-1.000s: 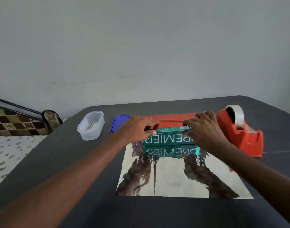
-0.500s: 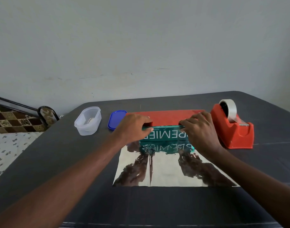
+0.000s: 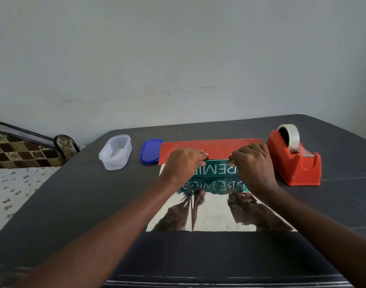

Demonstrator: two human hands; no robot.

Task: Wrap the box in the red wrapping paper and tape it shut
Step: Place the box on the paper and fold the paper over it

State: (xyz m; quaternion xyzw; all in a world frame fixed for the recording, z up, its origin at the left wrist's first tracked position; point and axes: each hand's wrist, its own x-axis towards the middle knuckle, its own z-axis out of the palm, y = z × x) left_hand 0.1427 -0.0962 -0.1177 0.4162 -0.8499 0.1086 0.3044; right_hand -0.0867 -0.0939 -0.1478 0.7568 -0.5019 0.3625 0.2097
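**Both hands on the folded paper edge**

Left hand and right hand: fingers curled, pinching the red wrapping paper edge folded over the green box. Box lies on the paper's shiny silver inside, mid tabletop. Red tape dispenser just right. Blue lid and clear container left.

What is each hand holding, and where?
Both the left hand and right hand pinch the red paper's folded-over near edge atop the box.
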